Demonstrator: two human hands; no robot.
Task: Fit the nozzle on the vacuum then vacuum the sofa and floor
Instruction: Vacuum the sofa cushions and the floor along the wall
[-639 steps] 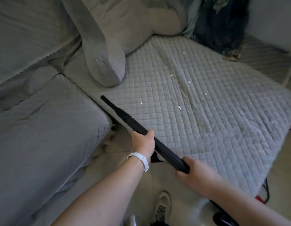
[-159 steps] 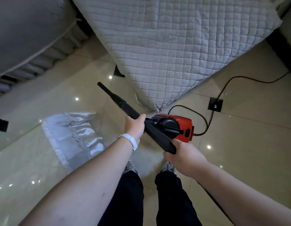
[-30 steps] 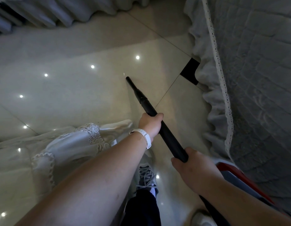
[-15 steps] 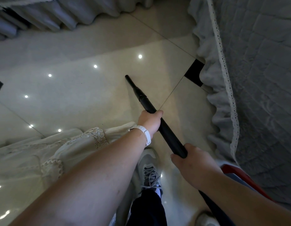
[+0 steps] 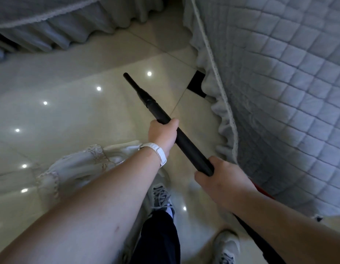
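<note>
**Position of parts, referenced to the wand**

- The black wand [image 5: 192, 149] runs diagonally, lower end toward the person and upper end pointing away and to the left.
- The nozzle [image 5: 136, 88], a narrower black tube, is seated on the upper end of the wand. Its tip is over or on the floor [image 5: 70, 115]; contact cannot be confirmed.
- The left hand [image 5: 162, 134] grips the wand at mid-length, with the fingers wrapped fully round it and the thumb lying along the top. A white wristband [image 5: 155, 152] sits on that wrist.
- The right hand [image 5: 220, 180] grips the lower end of the wand, its fingers curled closed round the tube.
- Behind the right hand, a black hose [image 5: 260, 242] continues under the forearm. A red edge of the vacuum body [image 5: 261, 189] shows just beside that wrist, mostly hidden.
- To the right of the wand hangs the sofa [image 5: 289, 92] in a quilted grey cover, with a frilled, lace-trimmed skirt [image 5: 222, 126] near the tube.
- Beyond the nozzle tip, a second grey pleated skirt [image 5: 60, 33] crosses the top.
- To the left of the wand, a white lace-edged cloth [image 5: 79, 166] lies on the floor.
- Below the wand, two grey shoes [image 5: 161, 197] stand on the glossy tiles.
</note>
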